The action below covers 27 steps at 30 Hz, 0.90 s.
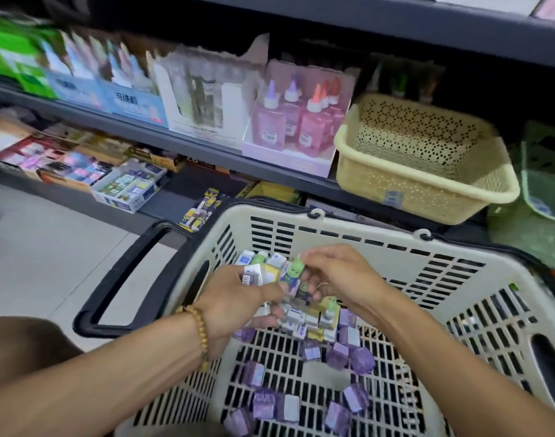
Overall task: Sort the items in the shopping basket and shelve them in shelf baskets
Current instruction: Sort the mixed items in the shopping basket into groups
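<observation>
A cream shopping basket (380, 241) with black handles fills the lower frame. Small purple packets (263, 405) lie scattered on its slotted floor, and white and yellow packets (314, 320) are piled nearer the middle. My left hand (238, 304), with a bead bracelet on the wrist, holds a bunch of small white and yellow packets (260, 269) above the pile. My right hand (342, 275) pinches a green-topped packet (296, 272) right beside that bunch. A yellow perforated shelf basket (427, 184) stands on the shelf beyond.
On the shelf to the left stand a carton of pink glue bottles (295, 121), a white display box (203, 99) and blue boxes (128, 102). A green basket (544, 171) sits at the far right. More cartons line the lower shelf, above a tiled floor (49, 247).
</observation>
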Each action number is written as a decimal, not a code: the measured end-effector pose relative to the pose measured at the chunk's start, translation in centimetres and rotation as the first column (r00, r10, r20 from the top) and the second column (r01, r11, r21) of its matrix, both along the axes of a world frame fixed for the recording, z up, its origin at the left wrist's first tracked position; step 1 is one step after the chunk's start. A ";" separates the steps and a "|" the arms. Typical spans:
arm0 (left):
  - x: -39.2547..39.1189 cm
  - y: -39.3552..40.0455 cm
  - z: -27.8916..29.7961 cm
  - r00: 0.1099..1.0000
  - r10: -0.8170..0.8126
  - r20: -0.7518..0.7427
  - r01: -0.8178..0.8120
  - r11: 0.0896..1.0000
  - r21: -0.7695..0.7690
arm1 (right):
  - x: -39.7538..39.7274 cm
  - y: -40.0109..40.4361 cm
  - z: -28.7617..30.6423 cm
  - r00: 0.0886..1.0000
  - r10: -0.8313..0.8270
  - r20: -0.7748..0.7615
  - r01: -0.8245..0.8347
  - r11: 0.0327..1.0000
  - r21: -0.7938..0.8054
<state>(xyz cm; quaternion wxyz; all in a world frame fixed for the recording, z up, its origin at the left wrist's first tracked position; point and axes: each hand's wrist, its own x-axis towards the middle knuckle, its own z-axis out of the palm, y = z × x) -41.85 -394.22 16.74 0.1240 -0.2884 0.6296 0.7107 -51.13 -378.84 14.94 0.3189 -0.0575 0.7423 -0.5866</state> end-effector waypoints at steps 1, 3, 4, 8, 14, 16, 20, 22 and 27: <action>0.0 -0.2 0.1 1.000 0.015 0.004 -0.015 1.000 -0.007 | -0.4 0.3 -0.3 0.999 -0.026 -0.018 0.027 0.998 0.056; 0.0 -0.7 0.3 0.999 0.044 0.012 -0.044 0.999 -0.028 | -0.9 0.4 -1.1 0.997 -0.008 -0.071 0.021 0.981 0.191; 0.0 -0.8 0.4 0.998 0.057 0.014 -0.056 0.998 -0.036 | -0.9 0.2 -1.5 0.997 -0.003 -0.081 0.021 0.975 0.221; -0.2 -1.1 0.4 0.997 0.072 0.009 -0.071 0.997 -0.031 | -1.0 -1.0 -2.3 0.994 -0.096 -0.049 0.103 0.978 0.179; -0.5 -0.8 0.3 0.999 0.029 0.029 -0.028 0.999 -0.028 | -0.1 -0.6 -1.9 0.976 -0.074 -0.207 0.126 0.959 0.254; -0.6 -0.7 0.1 0.999 0.018 0.032 -0.017 0.999 -0.031 | 0.3 -0.6 -1.4 0.968 -0.058 -0.244 0.113 0.970 0.215; -0.8 -0.5 0.1 0.999 -0.046 0.028 0.047 0.999 -0.021 | 1.1 -0.8 -0.1 0.988 0.059 -0.145 -0.048 0.996 0.078; -0.9 -0.3 0.1 0.996 -0.085 0.029 0.086 0.996 -0.018 | 1.3 -0.8 0.2 0.989 0.118 -0.086 -0.114 0.992 0.046; -1.0 -0.4 0.0 0.998 -0.066 0.019 0.066 0.998 -0.012 | 0.1 1.2 0.0 0.999 -0.007 -0.041 0.012 0.993 0.122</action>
